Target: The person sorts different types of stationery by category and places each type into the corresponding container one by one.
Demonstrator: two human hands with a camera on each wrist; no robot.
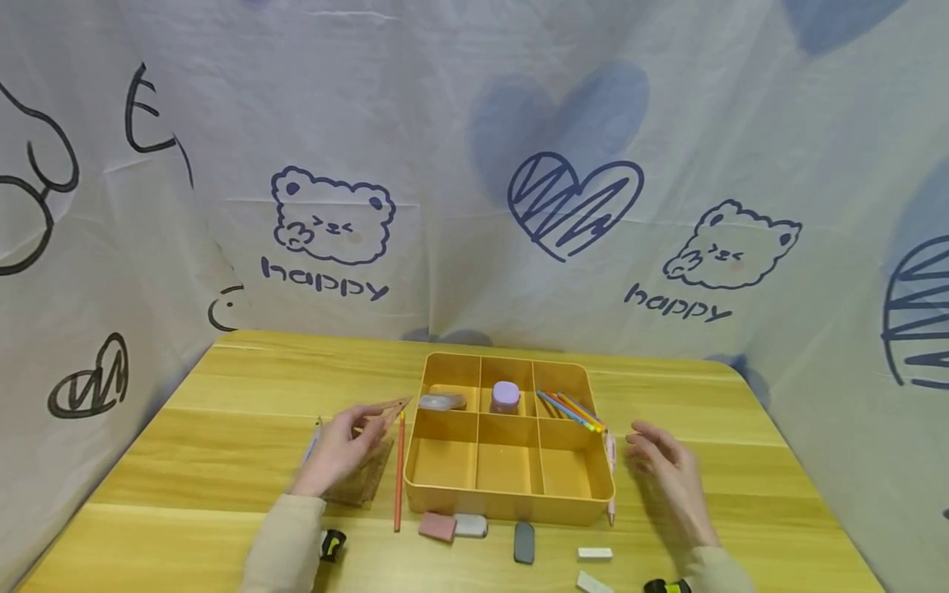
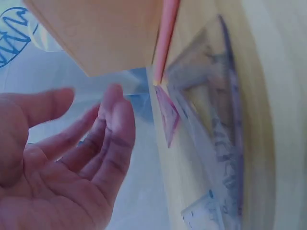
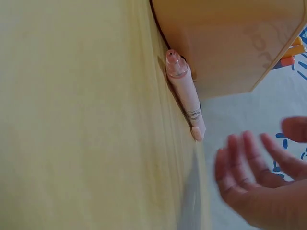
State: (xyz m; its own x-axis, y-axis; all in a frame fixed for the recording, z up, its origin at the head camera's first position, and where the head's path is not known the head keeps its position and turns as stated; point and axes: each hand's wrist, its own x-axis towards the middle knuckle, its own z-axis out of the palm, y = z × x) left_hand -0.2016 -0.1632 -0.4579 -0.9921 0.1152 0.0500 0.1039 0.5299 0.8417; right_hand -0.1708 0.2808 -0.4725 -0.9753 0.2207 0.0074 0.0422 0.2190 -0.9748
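Head view: on a wood-grained bench (image 1: 749,469), a yellow six-compartment tray (image 1: 511,506) is sitting between a person's two hands. Its back row is holding a clear item (image 1: 441,401) at left, a purple-topped object (image 1: 506,395) in the middle and coloured pencils (image 1: 569,409) at right, their ends jutting past the rim. The left hand (image 1: 343,446) is hovering over a clear set square (image 1: 368,478), near an orange pencil (image 1: 399,473) that is lying along the tray's left side. The right hand (image 1: 670,471) is hovering right of the tray. In front, a pink eraser (image 1: 437,526), a pale eraser (image 1: 470,525), a dark grey eraser (image 1: 524,543) and two white blocks (image 1: 595,553) are lying.

Left wrist view: the left grip is released, thumb standing apart from gently bending fingers, with nothing between them. The set square is lying near a small pink triangle (image 2: 169,113).

Right wrist view: the right grip is released too, its blurred fingers loosely spreading. A pink pen (image 3: 186,93) is lying on the bench just beside the tray.
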